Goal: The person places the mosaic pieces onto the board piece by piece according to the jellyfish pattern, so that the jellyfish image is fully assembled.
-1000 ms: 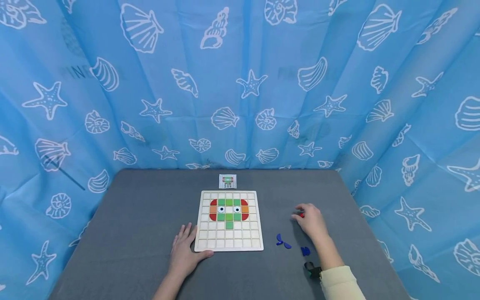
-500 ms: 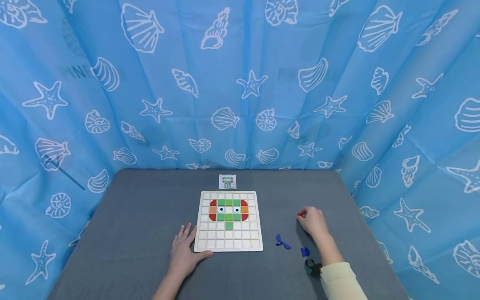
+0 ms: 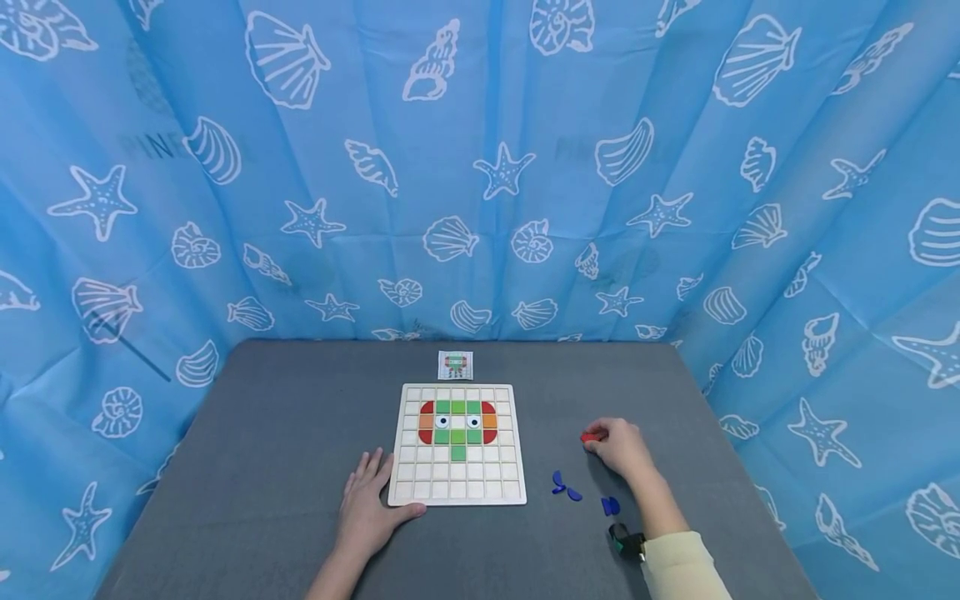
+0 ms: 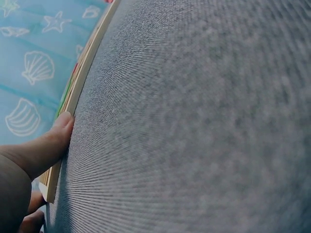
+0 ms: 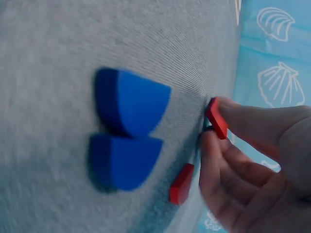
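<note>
My right hand (image 3: 624, 446) pinches a small red piece (image 5: 217, 118) between thumb and fingers, low over the cloth right of the board. A second red piece (image 5: 182, 184) lies on the cloth beside those fingers in the right wrist view. My left hand (image 3: 367, 506) rests at the near left corner of the white gridded wooden board (image 3: 457, 492). Its thumb (image 4: 60, 127) lies along the board's front edge, the fingers along the left side. Red, orange and green pieces and two eye tiles (image 3: 473, 422) form a face-like pattern on the grid.
Several blue rounded pieces lie right of the board, among them one upper piece (image 3: 557, 477) and a side-by-side pair (image 3: 611, 506). A small picture card (image 3: 455, 365) lies behind the board. A grey cloth (image 3: 300, 417) covers the table; a blue shell-print curtain (image 3: 480, 167) surrounds it.
My right hand's fingers, spread over the red piece a second ago, have come together on it. The hand drew slightly right, then back left with the piece. My left hand stays put.
</note>
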### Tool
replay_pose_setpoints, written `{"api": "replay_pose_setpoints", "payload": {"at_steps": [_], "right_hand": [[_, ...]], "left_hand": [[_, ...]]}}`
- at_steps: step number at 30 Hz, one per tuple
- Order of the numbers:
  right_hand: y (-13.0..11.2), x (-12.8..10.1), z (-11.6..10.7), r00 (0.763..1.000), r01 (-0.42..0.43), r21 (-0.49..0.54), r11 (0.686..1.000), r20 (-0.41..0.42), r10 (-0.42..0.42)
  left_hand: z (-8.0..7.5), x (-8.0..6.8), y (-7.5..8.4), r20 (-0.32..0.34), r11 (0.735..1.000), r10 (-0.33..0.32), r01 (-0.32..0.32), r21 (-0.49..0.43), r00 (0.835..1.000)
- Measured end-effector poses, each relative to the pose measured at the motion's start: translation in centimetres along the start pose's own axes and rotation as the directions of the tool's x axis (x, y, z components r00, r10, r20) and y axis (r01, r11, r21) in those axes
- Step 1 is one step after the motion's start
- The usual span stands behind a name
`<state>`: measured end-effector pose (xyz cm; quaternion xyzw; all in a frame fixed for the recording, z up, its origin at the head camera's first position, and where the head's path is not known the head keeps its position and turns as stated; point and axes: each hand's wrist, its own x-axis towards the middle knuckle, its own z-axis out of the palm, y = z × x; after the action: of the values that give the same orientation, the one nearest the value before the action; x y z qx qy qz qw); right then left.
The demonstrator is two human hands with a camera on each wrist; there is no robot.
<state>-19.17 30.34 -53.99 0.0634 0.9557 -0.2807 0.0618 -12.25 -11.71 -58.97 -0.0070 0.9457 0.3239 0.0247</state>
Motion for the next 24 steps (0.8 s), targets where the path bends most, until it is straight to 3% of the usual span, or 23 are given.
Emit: {"api": "replay_pose_setpoints", "payload": {"at_steps": [6,18,24], "right_hand": [[-0.01,0.08,-0.23,0.998,0.026,-0.078,0.997,0.056,-0.021],[0.45,0.21,-0.23,0.994,0.083,-0.083,0.993,0.070,-0.078],[0.18,0.16,0.00,0.988,0.149,-0.164,0.975,0.055,-0.141]], "left_hand": [[-0.02,-0.08,-0.01,-0.001,1.000,0.003,-0.003,-0.002,1.000],[-0.04,0.00,0.06,-0.006,1.000,-0.010,0.010,-0.011,1.000],[-0.03,0.02,-0.02,-0.005,1.000,-0.006,0.006,-0.016,1.000]]}}
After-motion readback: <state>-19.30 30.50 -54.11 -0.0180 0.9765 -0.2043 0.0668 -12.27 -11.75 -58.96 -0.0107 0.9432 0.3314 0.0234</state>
